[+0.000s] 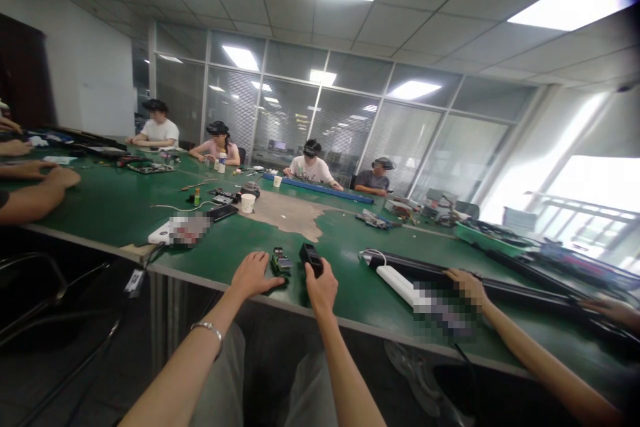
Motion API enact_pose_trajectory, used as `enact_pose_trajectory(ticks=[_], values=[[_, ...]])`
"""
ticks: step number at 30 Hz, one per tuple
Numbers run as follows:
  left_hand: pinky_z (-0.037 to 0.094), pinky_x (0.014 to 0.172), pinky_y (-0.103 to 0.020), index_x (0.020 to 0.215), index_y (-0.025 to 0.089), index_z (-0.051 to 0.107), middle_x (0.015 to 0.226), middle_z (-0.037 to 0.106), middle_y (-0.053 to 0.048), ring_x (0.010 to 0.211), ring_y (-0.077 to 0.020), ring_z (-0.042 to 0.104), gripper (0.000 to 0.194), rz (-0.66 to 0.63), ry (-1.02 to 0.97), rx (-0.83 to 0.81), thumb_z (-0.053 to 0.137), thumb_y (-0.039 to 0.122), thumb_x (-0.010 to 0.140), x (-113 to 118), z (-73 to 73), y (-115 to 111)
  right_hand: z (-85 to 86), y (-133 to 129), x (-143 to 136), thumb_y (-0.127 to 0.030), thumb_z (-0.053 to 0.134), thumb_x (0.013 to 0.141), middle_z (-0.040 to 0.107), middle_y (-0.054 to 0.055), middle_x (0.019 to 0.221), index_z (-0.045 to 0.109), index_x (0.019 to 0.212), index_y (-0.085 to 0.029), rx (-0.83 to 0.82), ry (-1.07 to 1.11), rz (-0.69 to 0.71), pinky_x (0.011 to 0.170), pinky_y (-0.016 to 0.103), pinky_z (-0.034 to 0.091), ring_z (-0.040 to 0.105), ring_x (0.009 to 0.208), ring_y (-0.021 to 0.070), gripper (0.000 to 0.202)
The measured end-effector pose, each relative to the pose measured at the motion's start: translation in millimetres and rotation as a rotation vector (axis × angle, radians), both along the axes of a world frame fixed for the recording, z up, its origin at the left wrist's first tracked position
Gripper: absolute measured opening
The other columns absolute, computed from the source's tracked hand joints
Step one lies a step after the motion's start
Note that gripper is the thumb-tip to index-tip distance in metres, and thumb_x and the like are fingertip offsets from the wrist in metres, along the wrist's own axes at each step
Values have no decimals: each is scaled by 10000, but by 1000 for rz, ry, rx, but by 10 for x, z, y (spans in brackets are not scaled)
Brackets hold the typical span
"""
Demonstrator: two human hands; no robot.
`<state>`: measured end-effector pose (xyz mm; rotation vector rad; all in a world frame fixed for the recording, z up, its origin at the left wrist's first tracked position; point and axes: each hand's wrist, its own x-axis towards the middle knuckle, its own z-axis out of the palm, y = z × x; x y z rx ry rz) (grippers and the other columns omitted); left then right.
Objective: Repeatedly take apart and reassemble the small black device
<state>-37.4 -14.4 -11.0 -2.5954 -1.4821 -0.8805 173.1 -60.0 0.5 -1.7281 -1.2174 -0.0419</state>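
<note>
My right hand (323, 287) is wrapped round a small black box-shaped case (311, 255), held upright near the table's front edge. What is inside the case cannot be made out. My left hand (251, 275) rests on the green table (235, 250) with its fingers stretched and the thumb apart. Between my hands lies a small green circuit board assembly (281, 262) with a grey block on it. The left thumb reaches close to its lower edge; I cannot tell whether they touch.
A white power strip (397, 283) lies right of me, beside long black rails (425, 268) and a co-worker's hand (465, 287). A paper cup (248, 203) and small parts stand ahead. Several people sit around the table; another person's arm (35, 190) is at left.
</note>
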Motion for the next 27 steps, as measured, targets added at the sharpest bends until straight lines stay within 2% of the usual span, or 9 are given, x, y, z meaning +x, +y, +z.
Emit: enact_pose_trajectory(ticks=[2, 7, 15, 19, 22, 27], values=[[330, 1050, -428, 1236, 179, 520, 1293, 552, -146, 1230, -337, 466, 841, -3, 1, -9, 442, 844, 727, 0, -2, 4, -83, -9, 3, -466, 522, 826, 657, 195, 1119, 540, 1284, -82, -21, -5, 1, 883, 365, 432, 625, 1021, 299, 598], [313, 1065, -425, 1263, 167, 507, 1315, 539, -146, 1250, -335, 448, 885, 7, -6, -6, 429, 859, 718, -4, -15, 8, -217, 17, -21, -506, 564, 793, 551, 245, 1280, 426, 1362, 13, 26, -151, -6, 989, 397, 365, 508, 1174, 351, 782], [310, 1065, -423, 1281, 149, 503, 1321, 533, -158, 1244, -336, 451, 923, 1, 2, 2, 406, 871, 715, -15, -32, 12, -293, 34, -6, -467, 534, 829, 549, 248, 1275, 398, 1377, 23, 4, -250, -37, 978, 394, 366, 514, 1155, 337, 748], [313, 1060, -427, 1285, 153, 500, 1324, 529, -159, 1241, -339, 454, 924, 3, 2, -6, 425, 868, 705, -10, -29, 16, -287, 1, -22, -415, 499, 850, 578, 234, 1243, 440, 1354, 5, -33, -238, -17, 945, 387, 392, 542, 1122, 334, 658], [311, 1061, -431, 1284, 157, 500, 1322, 531, -158, 1244, -338, 452, 905, 4, -8, -4, 434, 857, 714, -8, -36, 21, -246, -22, -15, -416, 520, 832, 611, 213, 1204, 508, 1309, -38, -27, -142, 18, 927, 376, 409, 575, 1090, 318, 609], [331, 1046, -431, 1274, 171, 500, 1298, 549, -152, 1226, -335, 468, 873, 5, -12, 16, 457, 843, 717, -10, -46, 21, -44, -5, -80, -496, 533, 813, 647, 156, 1171, 559, 1270, -116, 50, 45, 14, 892, 343, 437, 623, 1030, 271, 595]])
